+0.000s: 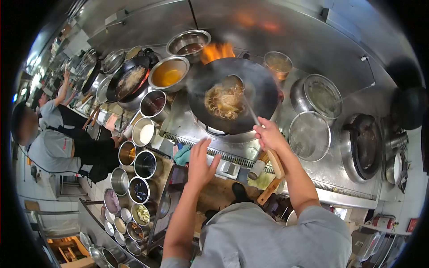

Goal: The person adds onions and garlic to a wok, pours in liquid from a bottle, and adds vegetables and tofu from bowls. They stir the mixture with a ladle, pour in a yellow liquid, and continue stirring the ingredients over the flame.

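Note:
A large black wok [263, 80] sits over the burner, with sliced, noodle-like brown food [222, 103] in its middle. My right hand [269, 135] is wrapped round the metal shaft of a long ladle [251, 110], whose bowl rests among the food. The ladle's wooden end runs back under my right forearm. My left hand [202, 161] is raised in front of the stove edge, fingers apart, holding nothing. Just beside it lies a teal cloth [182, 155]. Flames [219, 52] rise behind the wok's far left rim.
Bowls of yellow liquid [169, 76] and dark sauce [153, 103] stand left of the wok, above several seasoning pots [145, 164]. To the right are a round mesh strainer [309, 136] and a metal pot [322, 96]. Co-workers [53, 147] stand at the left near another wok [128, 80].

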Demonstrator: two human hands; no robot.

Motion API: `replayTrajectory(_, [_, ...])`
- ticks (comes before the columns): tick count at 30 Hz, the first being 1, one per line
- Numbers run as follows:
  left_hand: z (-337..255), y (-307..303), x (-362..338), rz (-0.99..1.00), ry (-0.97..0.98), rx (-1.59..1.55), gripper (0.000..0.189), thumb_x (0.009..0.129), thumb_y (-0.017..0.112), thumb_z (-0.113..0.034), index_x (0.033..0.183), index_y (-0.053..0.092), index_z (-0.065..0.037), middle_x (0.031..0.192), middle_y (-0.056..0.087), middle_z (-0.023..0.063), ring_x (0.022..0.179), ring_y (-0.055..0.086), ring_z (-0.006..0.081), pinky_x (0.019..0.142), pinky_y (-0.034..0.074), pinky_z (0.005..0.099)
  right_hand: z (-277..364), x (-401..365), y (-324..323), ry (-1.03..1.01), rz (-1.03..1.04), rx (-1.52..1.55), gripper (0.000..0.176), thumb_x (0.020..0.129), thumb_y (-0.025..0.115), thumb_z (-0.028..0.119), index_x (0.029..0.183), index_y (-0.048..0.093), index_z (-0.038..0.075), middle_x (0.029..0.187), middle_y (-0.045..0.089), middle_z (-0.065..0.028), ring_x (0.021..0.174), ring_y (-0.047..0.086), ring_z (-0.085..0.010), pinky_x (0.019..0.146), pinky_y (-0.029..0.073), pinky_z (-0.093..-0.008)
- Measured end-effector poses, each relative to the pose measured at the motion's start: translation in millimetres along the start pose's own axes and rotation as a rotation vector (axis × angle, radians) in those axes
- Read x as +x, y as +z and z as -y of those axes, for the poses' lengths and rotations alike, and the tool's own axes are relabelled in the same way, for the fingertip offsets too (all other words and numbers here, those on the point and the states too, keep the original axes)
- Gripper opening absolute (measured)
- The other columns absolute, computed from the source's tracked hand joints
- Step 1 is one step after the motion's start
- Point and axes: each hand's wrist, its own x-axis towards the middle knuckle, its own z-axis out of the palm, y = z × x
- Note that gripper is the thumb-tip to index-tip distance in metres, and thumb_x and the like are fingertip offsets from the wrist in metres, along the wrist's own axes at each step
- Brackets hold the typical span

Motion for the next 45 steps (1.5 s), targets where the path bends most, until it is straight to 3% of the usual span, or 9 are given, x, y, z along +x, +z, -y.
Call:
replayTrajectory(5, [24,43,62,0.399,0.014,0.42,0.034,0.091,0.067,-0.038,0.107,0.068,-0.007,0.118,0.063,0.0108,0.113,0.057,0.0322,0.098,0.042,0.0502,-10,11,-28,-0.286,-0.234,-0.604,0.06,0.095,0.057,0.023,0.149,0.043,-0.001,0.135,0.058,-0.0313,0.126,0.056,-0.044,0.107,0.042,-0.0412])
replayTrajectory(15, [28,59,25,-0.092,0.051,0.081,0.032,0.079,0.07,-0.023,0.11,0.068,-0.012,0.101,0.06,0.0142,0.103,0.059,0.0328,0.082,0.047,0.0487,-55,-8,0,-0.479,-0.05,-0.713,0.056,0.099,0.055,0.011,0.152,0.04,0.0,0.145,0.054,-0.0265,0.135,0.052,-0.0361,0.113,0.036,-0.0385])
replayTrajectory(18, [16,40,-50,-0.399,-0.032,-0.007,0.042,0.079,0.07,-0.014,0.119,0.061,-0.008,0.115,0.056,0.0154,0.112,0.055,0.0356,0.089,0.048,0.0493,-66,24,-11,-0.161,0.06,-0.179,0.059,0.103,0.053,0.016,0.158,0.033,0.016,0.066,0.045,0.0009,0.042,0.035,-0.0054,0.034,0.028,-0.0222])
replayTrajectory(24, [40,-59,-310,-0.532,-1.017,0.047,0.038,0.079,0.063,-0.011,0.116,0.067,-0.004,0.114,0.066,0.0167,0.109,0.061,0.0374,0.096,0.049,0.0467,-39,71,-8,-0.145,0.026,-0.47,0.059,0.104,0.053,0.021,0.159,0.032,0.012,0.066,0.047,0.0,0.042,0.04,-0.01,0.037,0.032,-0.0294])
replayTrajectory(30, [10,-188,-588,-1.702,-1.687,0.533,0.043,0.086,0.072,-0.021,0.115,0.053,0.005,0.101,0.056,0.0133,0.085,0.057,0.0233,0.081,0.049,0.0379,-25,6,18,-0.587,-0.166,-0.941,0.057,0.094,0.063,0.034,0.135,0.054,-0.005,0.115,0.058,-0.0277,0.106,0.052,-0.0422,0.095,0.037,-0.0482])
replayTrajectory(35, [38,-239,-706,-1.887,-1.632,0.859,0.084,0.081,0.083,-0.04,0.139,0.046,0.007,0.118,0.059,0.021,0.102,0.059,0.0299,0.093,0.049,0.038,-75,72,-37,-0.229,-0.061,-0.459,0.06,0.1,0.061,0.02,0.153,0.039,0.007,0.066,0.051,-0.0022,0.044,0.043,-0.0107,0.038,0.034,-0.0281])
replayTrajectory(37, [68,-255,-734,-2.026,-0.976,0.814,0.07,0.081,0.085,-0.032,0.126,0.05,0.009,0.124,0.057,0.0205,0.113,0.056,0.0302,0.095,0.049,0.0434,-73,38,-28,-0.195,-0.151,-0.343,0.057,0.099,0.063,0.021,0.15,0.043,0.006,0.07,0.055,-0.0053,0.045,0.045,-0.0108,0.037,0.034,-0.0263])
replayTrajectory(40, [95,-273,-728,-1.695,-1.463,1.033,0.059,0.085,0.081,-0.026,0.122,0.048,0.005,0.128,0.052,0.0213,0.114,0.055,0.0304,0.096,0.048,0.0466,-98,16,-69,-0.65,-0.525,-0.943,0.049,0.099,0.059,0.016,0.14,0.049,-0.009,0.118,0.067,-0.0199,0.107,0.061,-0.0315,0.099,0.047,-0.0426])
replayTrajectory(45, [163,-281,-593,-1.368,-1.4,0.854,0.055,0.087,0.08,-0.025,0.122,0.05,0.004,0.124,0.055,0.0203,0.111,0.056,0.03,0.093,0.049,0.046,-64,-79,-109,-0.489,-0.964,-0.729,0.057,0.097,0.064,0.024,0.146,0.048,-0.002,0.134,0.06,-0.0287,0.13,0.056,-0.0381,0.11,0.042,-0.0416])
